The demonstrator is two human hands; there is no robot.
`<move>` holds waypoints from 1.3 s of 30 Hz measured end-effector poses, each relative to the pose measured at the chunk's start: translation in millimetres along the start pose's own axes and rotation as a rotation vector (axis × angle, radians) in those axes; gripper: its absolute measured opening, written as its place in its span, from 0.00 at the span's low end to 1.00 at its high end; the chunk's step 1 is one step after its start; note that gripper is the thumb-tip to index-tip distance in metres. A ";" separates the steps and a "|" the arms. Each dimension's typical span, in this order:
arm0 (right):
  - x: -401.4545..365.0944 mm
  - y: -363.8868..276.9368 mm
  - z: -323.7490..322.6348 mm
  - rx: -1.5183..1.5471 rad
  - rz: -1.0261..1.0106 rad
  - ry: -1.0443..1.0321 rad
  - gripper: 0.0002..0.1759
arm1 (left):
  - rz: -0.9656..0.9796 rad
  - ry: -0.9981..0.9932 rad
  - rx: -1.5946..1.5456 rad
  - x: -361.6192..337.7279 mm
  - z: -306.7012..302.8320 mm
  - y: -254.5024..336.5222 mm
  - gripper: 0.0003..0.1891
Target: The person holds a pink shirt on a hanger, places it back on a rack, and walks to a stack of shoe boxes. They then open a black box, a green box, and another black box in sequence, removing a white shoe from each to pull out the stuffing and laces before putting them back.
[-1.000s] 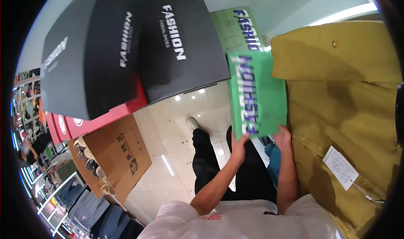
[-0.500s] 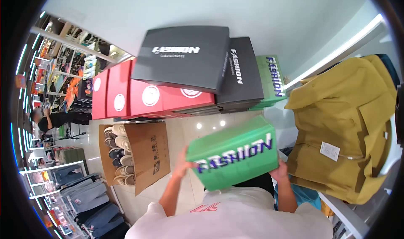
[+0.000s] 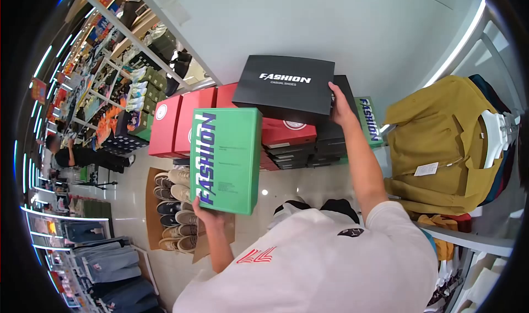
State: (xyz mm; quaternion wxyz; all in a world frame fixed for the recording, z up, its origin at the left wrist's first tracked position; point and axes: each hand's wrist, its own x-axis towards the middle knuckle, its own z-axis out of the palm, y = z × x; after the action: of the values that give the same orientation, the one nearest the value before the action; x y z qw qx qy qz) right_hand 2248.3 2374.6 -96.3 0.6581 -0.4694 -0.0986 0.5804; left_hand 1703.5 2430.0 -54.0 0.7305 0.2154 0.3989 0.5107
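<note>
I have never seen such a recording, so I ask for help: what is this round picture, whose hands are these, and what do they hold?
There is no machine here. One camera sits on a person's head and looks forward and down, so the round picture shows that person's own arms. The left hand holds a green box marked FASHION from below. The right hand reaches up and touches the side of a black box on top of a stack, above red boxes. On the floor an open carton holds shoes. A mustard jacket hangs at the right. Another person stands far left.
</note>
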 end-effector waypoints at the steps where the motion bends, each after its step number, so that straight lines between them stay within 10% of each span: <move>1: 2.0 -3.2 1.2 -0.109 -0.054 0.092 0.62 | 0.026 0.068 -0.105 2.1 -1.1 -4.2 0.35; 3: -18.0 -11.5 34.4 -0.172 -0.113 0.392 0.48 | 0.024 0.161 -0.141 14.5 -2.7 -9.3 0.34; 11: -43.5 11.9 7.6 -0.090 -0.085 0.219 0.52 | 0.075 0.091 0.003 28.7 10.7 6.2 0.35; 17: -140.1 82.7 -46.0 0.210 -0.208 0.385 0.47 | -0.246 0.203 0.113 -4.0 94.7 -67.0 0.40; 29: -162.0 128.7 -31.0 0.463 -0.227 0.602 0.61 | -0.582 -0.199 0.415 12.9 201.7 -202.1 0.57; 39: -194.9 119.4 -104.1 0.166 -0.152 0.834 0.70 | -0.732 -0.606 0.790 13.8 231.2 -289.6 0.52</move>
State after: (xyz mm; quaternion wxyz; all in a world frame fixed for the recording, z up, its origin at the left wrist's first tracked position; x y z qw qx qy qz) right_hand 2178.6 2141.6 -159.0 0.7180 -0.6007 0.1883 0.2969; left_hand 2057.7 2352.5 -132.1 0.8043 0.4543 0.3807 -0.0433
